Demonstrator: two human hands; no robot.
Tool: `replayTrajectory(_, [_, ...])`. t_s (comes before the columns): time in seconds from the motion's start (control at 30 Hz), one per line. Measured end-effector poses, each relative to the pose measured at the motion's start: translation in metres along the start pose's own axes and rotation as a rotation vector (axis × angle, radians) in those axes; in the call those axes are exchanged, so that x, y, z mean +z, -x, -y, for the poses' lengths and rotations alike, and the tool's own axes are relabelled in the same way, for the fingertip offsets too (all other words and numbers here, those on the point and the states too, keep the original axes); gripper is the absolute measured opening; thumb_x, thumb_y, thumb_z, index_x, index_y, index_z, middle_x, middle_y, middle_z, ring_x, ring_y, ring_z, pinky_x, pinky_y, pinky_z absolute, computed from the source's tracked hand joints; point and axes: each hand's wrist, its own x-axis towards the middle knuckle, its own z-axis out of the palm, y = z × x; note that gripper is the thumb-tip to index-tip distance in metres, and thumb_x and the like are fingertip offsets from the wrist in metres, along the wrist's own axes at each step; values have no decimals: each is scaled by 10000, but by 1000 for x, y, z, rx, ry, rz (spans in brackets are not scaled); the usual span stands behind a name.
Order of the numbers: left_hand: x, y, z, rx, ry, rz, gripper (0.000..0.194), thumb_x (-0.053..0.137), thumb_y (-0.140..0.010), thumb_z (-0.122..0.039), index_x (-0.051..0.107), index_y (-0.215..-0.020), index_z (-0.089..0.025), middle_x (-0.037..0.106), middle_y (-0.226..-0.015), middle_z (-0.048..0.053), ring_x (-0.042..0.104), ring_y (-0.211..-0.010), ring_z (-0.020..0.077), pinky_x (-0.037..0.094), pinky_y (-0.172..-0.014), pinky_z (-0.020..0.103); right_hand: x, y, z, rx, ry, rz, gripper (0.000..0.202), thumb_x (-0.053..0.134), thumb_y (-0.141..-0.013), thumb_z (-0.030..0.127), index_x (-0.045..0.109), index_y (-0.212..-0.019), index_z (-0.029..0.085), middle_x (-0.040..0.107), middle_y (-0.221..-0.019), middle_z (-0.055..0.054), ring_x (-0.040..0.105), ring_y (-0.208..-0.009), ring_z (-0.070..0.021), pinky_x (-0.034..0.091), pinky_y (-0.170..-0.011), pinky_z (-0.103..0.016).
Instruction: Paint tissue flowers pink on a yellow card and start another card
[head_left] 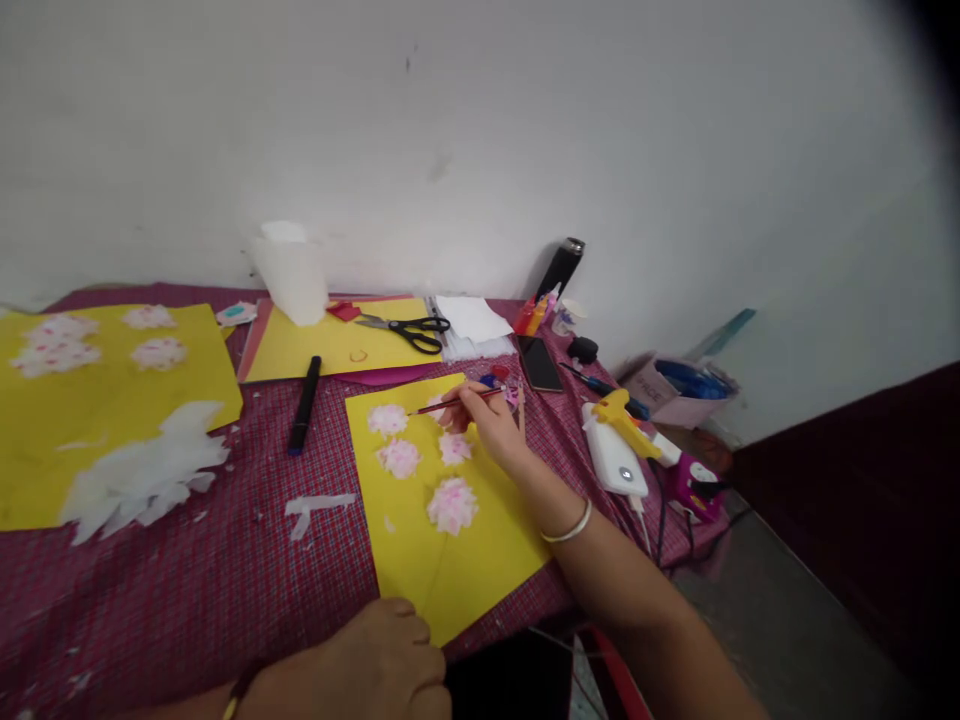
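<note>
Right hand (pixel 480 415) fingers were closed together on a slim dark-red brush (pixel 454 402), its tip at the edge of the pink-flecked white flower (pixel 388 420) at eleven o'clock on the yellow sheet (pixel 412 585). Four more such flowers lay on that sheet. Left hand (pixel 375 660) fingers curled at the sheet's seven o'clock; that edge was blurred, so whether they were apart, together or pressed on the paper could not be told.

Taking the sheet as the dial, a black marker (pixel 304 405) lay at ten, and black-handled scissors (pixel 416 332) rested at twelve on other coloured paper (pixel 300 355). A phone (pixel 540 363) lay at one, a yellow glue gun (pixel 626 425) between two and three, and a white ruffled piece (pixel 150 475) at nine.
</note>
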Motion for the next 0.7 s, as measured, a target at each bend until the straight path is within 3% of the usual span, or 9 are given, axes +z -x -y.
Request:
replayTrajectory(0.2, [-2,6,27,-256,40,-162,198,667,-738,-131,496,-749,-230,624,-703,-42,543,-589,152,409,-557,321,4,2,-6,41,63,-52,117,587,-760,303,579,-751,186,556,-521,46,498,-463,-91,381,-479,-213])
replayTrajectory(0.33, [-2,7,47,-392,15,-222,123,622,-797,-232,516,-735,-240,617,-673,-15,558,-582,176,390,-534,329,2,0,-13,35,93,-24,70,556,-748,255,577,-760,189,579,-569,36,520,-504,-102,383,-504,-225])
replayTrajectory(0.53, [31,7,59,-289,-177,-90,216,627,-751,-96,511,-636,-237,594,-567,-41,500,-485,171,283,-468,337,1,-3,-18,13,117,-35,56,555,-720,223,550,-672,194,522,-515,47,455,-460,-93,334,-455,-223])
replayTrajectory(0.7, [33,11,59,-298,-158,-127,219,629,-768,-116,505,-635,-236,589,-580,-54,497,-498,167,287,-479,325,2,-2,-13,110,-70,11,200,505,-844,338,616,-914,188,677,-672,-4,607,-539,-114,432,-517,-230])
